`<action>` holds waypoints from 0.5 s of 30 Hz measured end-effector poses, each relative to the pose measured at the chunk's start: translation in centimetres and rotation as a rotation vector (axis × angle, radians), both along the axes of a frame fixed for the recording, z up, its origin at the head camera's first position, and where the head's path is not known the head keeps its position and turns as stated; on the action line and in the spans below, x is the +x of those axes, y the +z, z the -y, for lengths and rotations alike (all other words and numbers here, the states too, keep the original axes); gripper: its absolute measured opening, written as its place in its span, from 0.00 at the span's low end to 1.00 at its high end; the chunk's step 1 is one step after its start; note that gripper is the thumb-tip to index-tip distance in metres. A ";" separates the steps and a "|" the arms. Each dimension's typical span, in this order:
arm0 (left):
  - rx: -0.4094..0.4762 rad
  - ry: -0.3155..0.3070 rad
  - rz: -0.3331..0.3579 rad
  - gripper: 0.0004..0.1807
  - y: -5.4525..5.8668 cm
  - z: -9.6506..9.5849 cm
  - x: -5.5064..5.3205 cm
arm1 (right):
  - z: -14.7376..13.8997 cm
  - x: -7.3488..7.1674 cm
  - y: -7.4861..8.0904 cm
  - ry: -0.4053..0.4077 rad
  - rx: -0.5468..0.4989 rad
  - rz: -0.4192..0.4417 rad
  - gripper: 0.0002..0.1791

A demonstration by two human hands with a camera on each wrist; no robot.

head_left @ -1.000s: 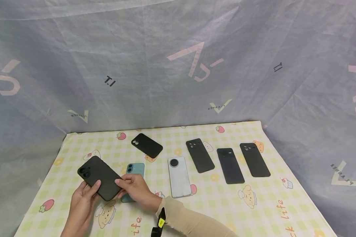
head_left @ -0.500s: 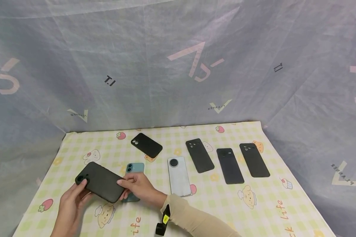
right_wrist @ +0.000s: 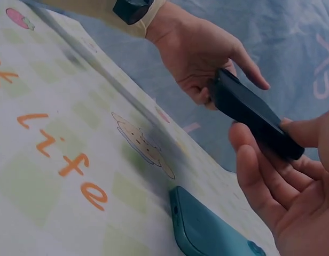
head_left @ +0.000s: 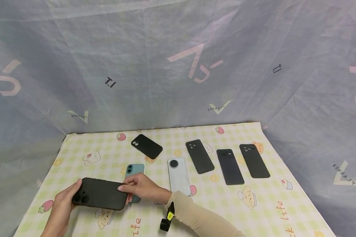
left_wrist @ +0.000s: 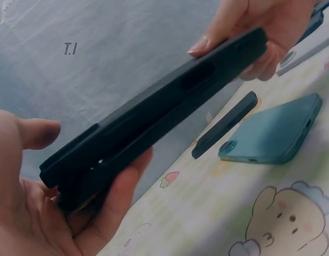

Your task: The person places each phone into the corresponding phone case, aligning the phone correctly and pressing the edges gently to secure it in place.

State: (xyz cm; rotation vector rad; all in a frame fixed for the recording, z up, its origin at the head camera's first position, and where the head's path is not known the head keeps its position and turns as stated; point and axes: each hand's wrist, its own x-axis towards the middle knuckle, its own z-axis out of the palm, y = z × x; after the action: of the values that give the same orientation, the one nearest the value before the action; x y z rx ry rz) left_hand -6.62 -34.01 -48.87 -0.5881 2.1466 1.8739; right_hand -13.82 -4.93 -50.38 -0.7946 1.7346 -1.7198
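Observation:
A black phone case (head_left: 105,195) is held level above the left part of the table, its camera end toward my left hand (head_left: 60,204). In the left wrist view a second dark layer (left_wrist: 114,173) angles away beneath the case's back at that end, leaving a narrow gap. My left fingers curl under this end, with the thumb near its edge. My right hand (head_left: 145,188) pinches the opposite end between thumb and fingers. Below the right hand lies a teal phone (head_left: 134,168), camera side up and partly covered by the hand.
A white phone (head_left: 179,176) with a round camera lies right of the teal one. Behind is a black case (head_left: 148,147). Farther right are another black case (head_left: 200,157), a dark phone (head_left: 230,167) and a third case (head_left: 255,161). A grey curtain (head_left: 148,82) hangs behind the table.
The held case has turned from slanted to nearly level and come lower, nearer the front. My left hand has shifted left and down to its camera end; the right keeps its pinch.

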 end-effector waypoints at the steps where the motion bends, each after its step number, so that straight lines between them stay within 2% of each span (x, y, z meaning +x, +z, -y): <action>1: -0.025 -0.011 0.035 0.53 0.5 -0.3 -0.1 | -0.1 0.0 0.0 0.015 0.013 -0.009 0.13; 6: -0.144 -0.055 0.085 0.56 2.2 -1.7 0.0 | -0.4 -0.3 0.3 0.074 0.064 -0.056 0.13; 9: -0.182 -0.075 0.068 0.56 2.4 -2.0 0.2 | -0.5 -0.6 0.4 0.095 0.077 -0.085 0.13; 15: -0.186 -0.087 0.050 0.55 2.3 -2.0 0.2 | -0.5 -0.9 0.5 0.117 0.077 -0.098 0.14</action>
State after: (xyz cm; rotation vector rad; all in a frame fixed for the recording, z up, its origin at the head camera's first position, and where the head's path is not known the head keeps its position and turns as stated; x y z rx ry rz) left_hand -6.38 -32.04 -46.56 -0.5611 2.2907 1.6108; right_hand -14.73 -4.40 -49.87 -0.9406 1.7706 -1.5517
